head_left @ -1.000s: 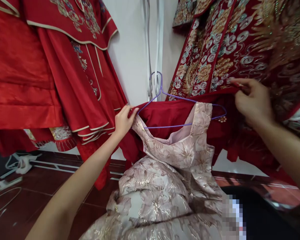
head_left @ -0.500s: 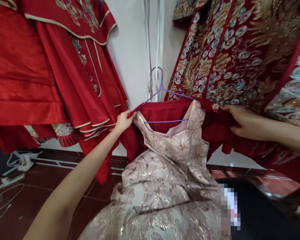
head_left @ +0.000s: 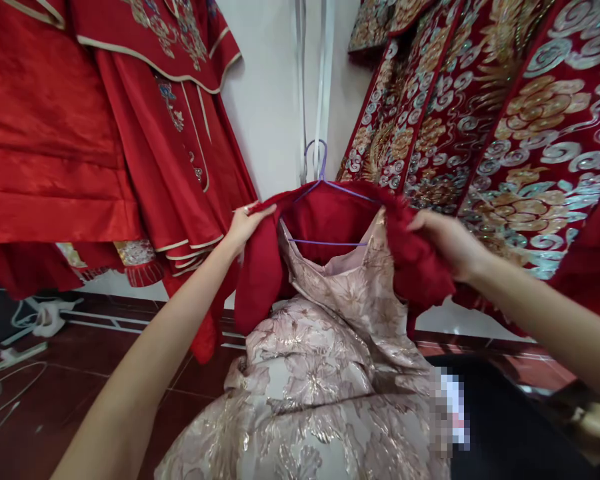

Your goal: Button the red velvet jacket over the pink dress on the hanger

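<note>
A pale pink and gold floral dress [head_left: 313, 380] hangs by its wide straps on a purple hanger [head_left: 324, 160]. Behind the dress's neckline and around the hanger's shoulders lies a red shawl [head_left: 260, 280], its two sides falling outside the straps. My left hand [head_left: 247, 227] is closed on the shawl's upper left edge, beside the hanger's arm. On the other side, my right hand [head_left: 447, 243] grips the bunched red cloth at the shawl's right end. Part of the shawl is hidden behind the dress.
Red garments [head_left: 165, 153] hang at the left, and a heavily embroidered red gown [head_left: 520, 153] hangs at the right. White metal poles [head_left: 325, 73] stand at the back. White cables [head_left: 17, 393] and white shoes [head_left: 50, 317] are at lower left; a black object [head_left: 510, 427] sits at lower right.
The shawl has been brought forward over both of the hanger's shoulders, and its sides now hang beside the straps. My right hand has moved inward, to the left, with the cloth.
</note>
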{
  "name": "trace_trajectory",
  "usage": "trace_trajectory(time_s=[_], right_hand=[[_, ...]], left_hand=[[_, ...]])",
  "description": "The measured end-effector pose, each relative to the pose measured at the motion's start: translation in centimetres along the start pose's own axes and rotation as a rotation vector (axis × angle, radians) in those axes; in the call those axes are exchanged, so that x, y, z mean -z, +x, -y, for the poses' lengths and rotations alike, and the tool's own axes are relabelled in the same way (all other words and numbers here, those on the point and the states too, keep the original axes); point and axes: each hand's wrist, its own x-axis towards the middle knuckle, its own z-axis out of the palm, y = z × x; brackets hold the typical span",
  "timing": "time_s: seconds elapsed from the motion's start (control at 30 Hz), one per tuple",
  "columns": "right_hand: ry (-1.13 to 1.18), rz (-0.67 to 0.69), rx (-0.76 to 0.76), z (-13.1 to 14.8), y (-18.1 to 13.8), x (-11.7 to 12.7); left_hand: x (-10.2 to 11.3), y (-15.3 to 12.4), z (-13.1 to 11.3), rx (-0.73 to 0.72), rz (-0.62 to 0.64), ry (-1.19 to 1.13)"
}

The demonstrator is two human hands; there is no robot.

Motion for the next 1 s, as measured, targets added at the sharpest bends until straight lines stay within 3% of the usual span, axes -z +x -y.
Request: trace_trajectory(time_s=[0.07, 0.13, 0.23, 0.37, 0.5, 0.6, 0.67, 0.77, 0.83, 1.0], right_hand=[[0.024, 0.223, -0.063, -1.8, -1.2, -1.6], [-0.126, 0.366, 0.121, -3.9, -1.4, -2.8], [-0.468, 0.274, 0.328, -6.8, 0.1, -3.1], [-0.765, 0.165, 0.303, -8.1, 2.7, -3.6], [-0.648, 0.192, 0.376, -5.9, 3.7, -8.2], [-0.586, 0.221, 0.445, -4.3, 3.3, -12.7], [-0.634, 0.203, 0.433, -4.2, 3.1, -14.3], [-0.776, 0.14, 0.309, -5.4, 3.1, -13.8], [-0.825, 0.121, 0.229, -6.5, 3.3, -12.0], [-0.848, 0.108, 0.047, -7.3, 3.3, -6.5]], left_hand=[[-0.4, -0.6, 1.3, 0.046, 0.132, 0.137], [-1.0, -0.4, 2.6, 0.041, 0.189, 0.297], [-2.0, 0.7, 4.0, 0.003, 0.156, 0.511], [-2.3, 1.6, 4.6, -0.024, 0.14, 0.698], [-1.4, 0.7, 4.2, -0.044, 0.228, 0.785], [-0.6, -0.6, 3.4, -0.089, 0.201, 0.808], [-0.4, -1.3, 2.7, -0.11, 0.19, 0.811], [-0.6, -2.3, 1.6, -0.123, 0.205, 0.837], [-0.9, -3.3, 0.9, -0.165, 0.186, 0.852], [-1.4, -6.8, 0.4, -0.389, 0.001, 0.717]])
